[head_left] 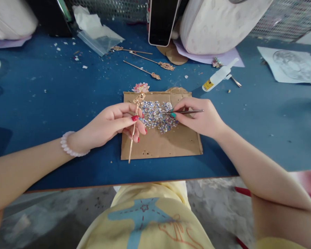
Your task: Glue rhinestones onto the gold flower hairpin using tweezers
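My left hand (119,122) pinches a gold hairpin (132,140) by its stem, ornate end up and thin end pointing toward me. A pink flower ornament (140,87) shows just beyond the hairpin's top; whether the two are joined I cannot tell. In my right hand (197,116) are metal tweezers (188,111), held between thumb and fingers. Their tips reach into a spread of small blue, silver and clear rhinestones (152,116). The stones lie on a piece of brown cardboard (160,147) between my hands.
Behind the cardboard lie several gold hairpins (145,70) and a plastic bag (100,41). A small glue bottle (216,79) is right of them. A phone (162,22) stands at the back beside a white rounded object (220,26). A printed paper (292,65) lies far right.
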Demonstrator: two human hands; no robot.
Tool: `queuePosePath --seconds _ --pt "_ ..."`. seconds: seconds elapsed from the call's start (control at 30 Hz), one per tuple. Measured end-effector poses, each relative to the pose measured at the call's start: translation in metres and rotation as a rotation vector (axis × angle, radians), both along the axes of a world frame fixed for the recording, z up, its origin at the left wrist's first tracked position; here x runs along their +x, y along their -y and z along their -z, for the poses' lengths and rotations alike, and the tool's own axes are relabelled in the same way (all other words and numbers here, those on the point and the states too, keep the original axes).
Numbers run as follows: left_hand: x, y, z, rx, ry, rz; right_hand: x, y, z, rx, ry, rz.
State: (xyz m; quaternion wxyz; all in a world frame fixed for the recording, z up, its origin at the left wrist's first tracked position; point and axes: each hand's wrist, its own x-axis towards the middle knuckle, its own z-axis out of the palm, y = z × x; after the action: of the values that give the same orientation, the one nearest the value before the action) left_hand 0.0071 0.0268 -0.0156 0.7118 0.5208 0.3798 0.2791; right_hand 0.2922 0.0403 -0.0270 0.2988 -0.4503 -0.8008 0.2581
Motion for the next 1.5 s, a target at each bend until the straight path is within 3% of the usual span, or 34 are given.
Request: queuePosePath --seconds 0.23,0.57,1.5 --pt "0.0000 -0.0005 0.0020 0.007 -0.041 0.000 0.0004 -0.0013 0.0005 -0.002 -0.021 0.010" --pt "0.0004 -0.0003 0.0009 0.012 0.001 0.034 -0.0041 0.0029 0.0034 -0.091 -0.065 -0.111" --pt "-0.0013 0.0001 0.0040 0.005 0.062 0.068 -0.0006 -0.0010 0.0028 0.070 0.004 -0.047"
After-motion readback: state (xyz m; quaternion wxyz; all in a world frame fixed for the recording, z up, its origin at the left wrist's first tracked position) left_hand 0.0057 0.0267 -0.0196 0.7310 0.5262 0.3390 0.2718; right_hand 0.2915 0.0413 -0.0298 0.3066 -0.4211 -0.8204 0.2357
